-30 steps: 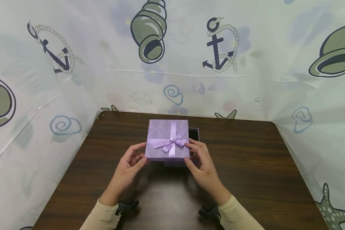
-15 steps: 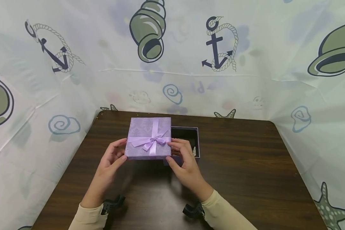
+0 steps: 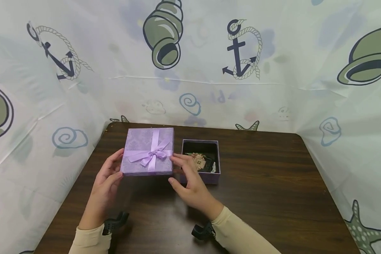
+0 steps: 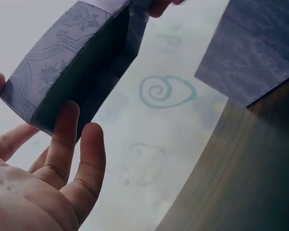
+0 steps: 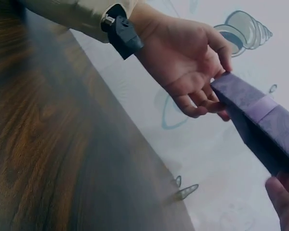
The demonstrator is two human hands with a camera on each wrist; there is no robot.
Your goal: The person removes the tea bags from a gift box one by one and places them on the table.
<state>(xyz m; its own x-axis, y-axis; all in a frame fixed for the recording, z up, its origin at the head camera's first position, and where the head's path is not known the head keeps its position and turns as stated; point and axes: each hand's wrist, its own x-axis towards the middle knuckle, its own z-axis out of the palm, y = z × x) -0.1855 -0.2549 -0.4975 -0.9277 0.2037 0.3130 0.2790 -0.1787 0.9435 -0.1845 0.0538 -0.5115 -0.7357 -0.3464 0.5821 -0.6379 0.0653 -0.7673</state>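
A lilac gift box lid (image 3: 148,150) with a satin ribbon bow is held up above the table, its hollow underside (image 4: 111,48) showing in the left wrist view. My left hand (image 3: 104,181) grips the lid's left edge, thumb at the front corner and fingers behind. At the lid's right edge is my right hand (image 3: 193,187); its forefinger touches the side while the thumb lies just off the front corner. Right of the lid, the uncovered box base (image 3: 211,178) stands on the table. Inside its black interior lie a small tan-and-gold ornate piece (image 3: 199,161) and dark and whitish items, too small to identify.
The dark wood-grain table (image 3: 273,190) has rounded far corners. Behind and beside it hangs a white curtain (image 3: 273,102) printed with shells, anchors and starfish. Each wrist wears a black strap mount, seen on the left wrist (image 3: 114,223) and right wrist (image 3: 203,231).
Both hands have carried the lid leftward off the base, uncovering its contents. My right thumb has come away from the lid's front corner.
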